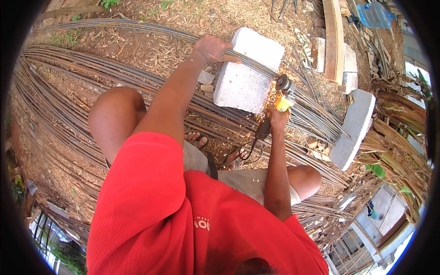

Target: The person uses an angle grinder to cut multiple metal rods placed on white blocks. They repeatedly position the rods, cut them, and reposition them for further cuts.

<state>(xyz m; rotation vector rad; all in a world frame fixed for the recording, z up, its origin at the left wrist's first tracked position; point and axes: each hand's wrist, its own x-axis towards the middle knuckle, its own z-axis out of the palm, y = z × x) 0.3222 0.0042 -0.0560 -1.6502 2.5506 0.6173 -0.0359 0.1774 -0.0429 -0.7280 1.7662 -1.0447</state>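
A red short-sleeved shirt [183, 220], grey shorts [243, 178] and sandals [229, 160].

The palm and fingertips of the left hand [211, 47] were hidden where they were pressed onto the steel rods [256, 65] at the top edge of the white concrete block [245, 73]. The body of the angle grinder [283, 94] was largely covered by the grip of the right hand [277, 120], and the cutting point was blurred by sparks. The feet [196, 137] were partly concealed behind the red shirt [183, 215] and knees. The rod bundles [50, 91] were cut off by the dark rim. A blue object [375, 14] was too small to be identified.
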